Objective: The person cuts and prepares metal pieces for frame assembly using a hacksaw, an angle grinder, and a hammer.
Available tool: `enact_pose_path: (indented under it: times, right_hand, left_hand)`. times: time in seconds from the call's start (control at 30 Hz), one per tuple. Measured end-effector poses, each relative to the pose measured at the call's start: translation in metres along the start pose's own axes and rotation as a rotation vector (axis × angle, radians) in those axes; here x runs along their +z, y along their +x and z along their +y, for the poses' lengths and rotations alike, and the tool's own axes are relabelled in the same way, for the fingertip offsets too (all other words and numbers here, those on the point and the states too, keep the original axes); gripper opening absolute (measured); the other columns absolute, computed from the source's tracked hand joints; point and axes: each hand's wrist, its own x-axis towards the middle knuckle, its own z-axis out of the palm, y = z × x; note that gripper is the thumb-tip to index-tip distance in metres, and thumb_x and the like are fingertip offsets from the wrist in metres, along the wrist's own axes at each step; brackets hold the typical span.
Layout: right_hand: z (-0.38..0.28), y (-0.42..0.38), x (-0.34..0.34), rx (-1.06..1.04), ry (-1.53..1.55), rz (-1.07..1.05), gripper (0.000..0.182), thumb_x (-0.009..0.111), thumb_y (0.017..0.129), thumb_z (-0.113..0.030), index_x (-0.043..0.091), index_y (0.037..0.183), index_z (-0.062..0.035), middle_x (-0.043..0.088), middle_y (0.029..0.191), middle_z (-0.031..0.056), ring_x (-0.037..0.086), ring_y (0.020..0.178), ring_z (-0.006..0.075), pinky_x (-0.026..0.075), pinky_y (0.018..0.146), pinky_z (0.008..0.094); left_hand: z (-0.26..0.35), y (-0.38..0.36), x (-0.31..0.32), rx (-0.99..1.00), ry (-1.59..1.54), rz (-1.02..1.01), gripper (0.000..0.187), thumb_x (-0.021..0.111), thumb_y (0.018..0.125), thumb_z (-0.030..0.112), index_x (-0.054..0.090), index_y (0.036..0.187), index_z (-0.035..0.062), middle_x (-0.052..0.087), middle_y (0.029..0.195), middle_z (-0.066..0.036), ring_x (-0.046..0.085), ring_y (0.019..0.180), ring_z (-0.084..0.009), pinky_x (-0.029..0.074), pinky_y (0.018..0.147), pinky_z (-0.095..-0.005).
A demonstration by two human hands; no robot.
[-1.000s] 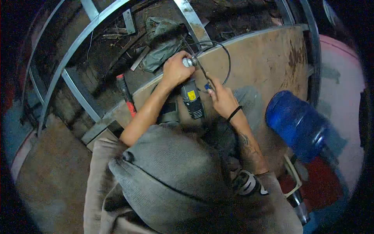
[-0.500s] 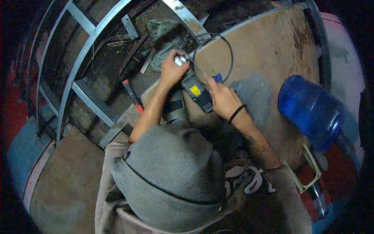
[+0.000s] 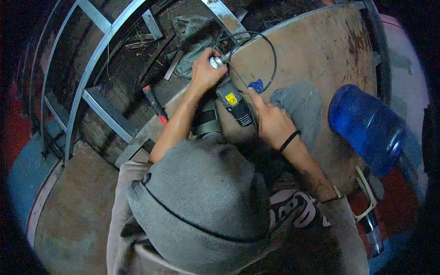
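My left hand (image 3: 207, 68) is closed around the silver metal end (image 3: 215, 62) of a black power tool (image 3: 237, 107). A yellow label and vent slots show on the tool's body, which lies between my arms and slants down to the right. My right hand (image 3: 275, 120) has its index finger stretched out, the tip close to a thin dark cable and a small blue object (image 3: 256, 85) whose kind I cannot make out. The other fingers are bent and partly hidden. A black cable (image 3: 275, 59) loops from near the silver end across the wooden board.
The wooden board (image 3: 316, 50) borders a curved metal frame (image 3: 87, 68). A red-and-black handled tool (image 3: 155, 104) lies left of my left arm. Grey cloth (image 3: 195, 34) and scraps lie beyond. A blue water jug (image 3: 366, 130) rests on its side at right, near a pale frame piece (image 3: 366, 195).
My right hand has moved slightly right and down, its index finger now straighter and the blue object more exposed. My left hand keeps its hold, a little higher in view.
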Motion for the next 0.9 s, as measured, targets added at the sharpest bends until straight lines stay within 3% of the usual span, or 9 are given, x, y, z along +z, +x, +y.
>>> enact_pose_path:
  times: [0.13,0.2,0.4,0.57,0.63,0.67,0.83,0.9]
  right_hand:
    - [-0.013,0.000,-0.009,0.032,-0.011,-0.038,0.056,0.046,0.082,-0.008,0.028,0.134,-0.0137,0.057,0.085,0.0269,0.056,0.074,0.0455,0.043,0.066,0.0530]
    - [-0.016,-0.004,-0.014,0.047,-0.043,-0.083,0.058,0.044,0.081,-0.007,0.026,0.136,-0.0128,0.057,0.086,0.0259,0.058,0.076,0.0443,0.045,0.067,0.0517]
    - [-0.010,0.002,-0.006,0.027,-0.010,-0.049,0.064,0.049,0.075,-0.003,0.027,0.134,-0.0124,0.058,0.082,0.0279,0.057,0.076,0.0446,0.044,0.068,0.0521]
    - [-0.010,0.066,0.007,-0.039,0.033,0.037,0.061,0.050,0.073,-0.001,0.031,0.131,-0.0098,0.058,0.079,0.0289,0.057,0.075,0.0440,0.044,0.066,0.0524]
    - [-0.010,0.076,0.005,-0.115,0.039,0.057,0.063,0.054,0.073,-0.009,0.029,0.131,-0.0002,0.059,0.077,0.0292,0.059,0.073,0.0433,0.047,0.067,0.0507]
    - [-0.011,0.064,0.008,-0.070,0.044,0.084,0.059,0.050,0.072,-0.002,0.034,0.129,-0.0092,0.058,0.073,0.0274,0.057,0.070,0.0435,0.045,0.064,0.0516]
    - [-0.003,0.011,-0.006,-0.019,0.035,-0.005,0.063,0.050,0.072,-0.002,0.031,0.132,-0.0102,0.058,0.074,0.0265,0.057,0.071,0.0430,0.045,0.063,0.0497]
    - [-0.005,0.033,-0.002,-0.064,0.084,-0.011,0.063,0.050,0.071,-0.001,0.032,0.131,-0.0096,0.058,0.074,0.0264,0.057,0.073,0.0431,0.046,0.065,0.0495]
  left_hand:
    - [-0.002,-0.001,-0.001,0.057,-0.027,0.031,0.034,0.068,0.060,0.015,0.054,0.088,0.0039,0.059,0.078,-0.009,0.055,0.070,-0.0173,0.046,0.065,-0.0298]
    - [0.003,-0.001,-0.001,0.023,-0.040,0.005,0.032,0.067,0.058,0.016,0.054,0.084,0.0031,0.061,0.079,-0.017,0.060,0.075,-0.0313,0.047,0.067,-0.0374]
    - [-0.001,0.001,0.001,0.045,-0.092,0.010,0.032,0.067,0.057,0.015,0.052,0.081,0.0018,0.059,0.076,-0.016,0.058,0.070,-0.0291,0.046,0.066,-0.0362]
    - [0.007,0.000,0.000,0.119,-0.072,0.031,0.031,0.067,0.056,0.014,0.052,0.079,0.0016,0.058,0.074,-0.015,0.057,0.069,-0.0270,0.046,0.065,-0.0350]
    - [0.006,-0.001,0.001,0.094,-0.038,0.045,0.031,0.067,0.055,0.014,0.052,0.079,0.0016,0.058,0.074,-0.015,0.057,0.069,-0.0267,0.046,0.065,-0.0348]
    - [0.004,0.000,0.001,0.070,-0.072,0.041,0.031,0.067,0.055,0.014,0.052,0.079,0.0017,0.058,0.074,-0.015,0.057,0.069,-0.0264,0.046,0.065,-0.0346]
    - [-0.004,0.000,0.003,0.114,-0.097,0.024,0.030,0.068,0.055,0.015,0.055,0.080,0.0022,0.059,0.074,-0.014,0.058,0.069,-0.0253,0.046,0.065,-0.0341]
    - [-0.003,0.000,0.002,-0.007,-0.093,0.002,0.031,0.068,0.055,0.016,0.056,0.080,0.0023,0.059,0.072,-0.015,0.058,0.066,-0.0244,0.046,0.063,-0.0336]
